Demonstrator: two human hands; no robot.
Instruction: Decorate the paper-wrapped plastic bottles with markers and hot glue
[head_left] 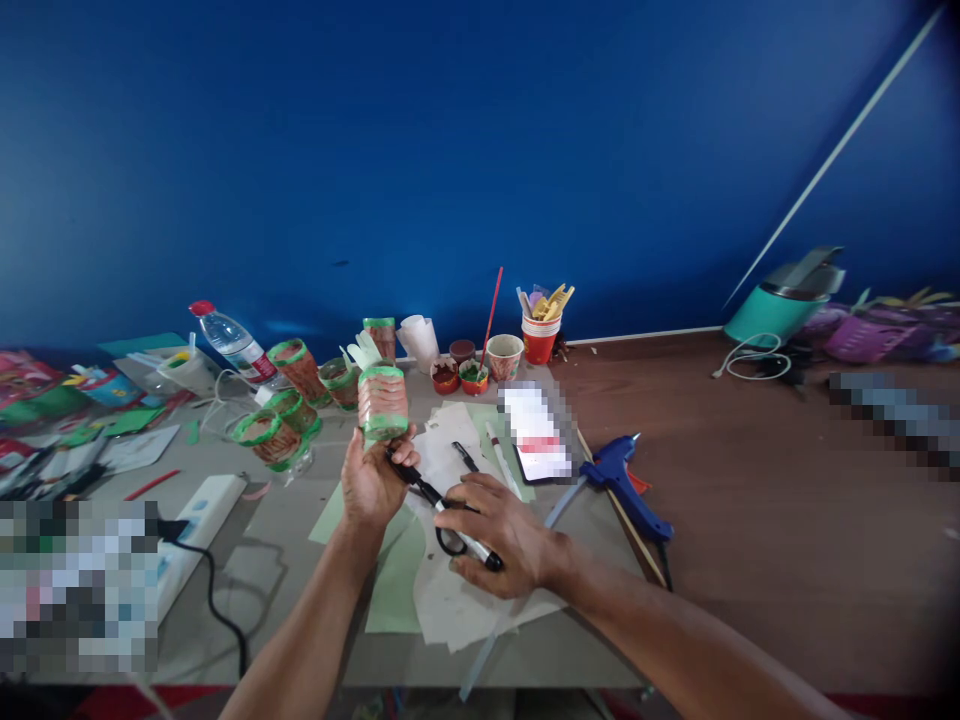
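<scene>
My left hand (375,478) is closed around the lower end of a clear plastic cup (383,402), raised upright above the table. Its rim and base are painted green, its ribbed side brown. A black-and-white marker (450,512) slants from the fingers of my left hand to my right hand (504,530), which is closed on its lower part. Beneath the marker shows a black loop (448,542), whose kind I cannot make out. White paper (442,605) and green paper (390,600) lie under my hands, with a second pen (465,457) beyond them.
Several green-and-brown painted cups (266,438) and a plastic bottle (238,345) stand left. Paint pots (474,378) and a red cup of sticks (540,340) line the back. A phone (538,430) and a blue glue gun (626,485) lie right; a power strip (199,530) lies left.
</scene>
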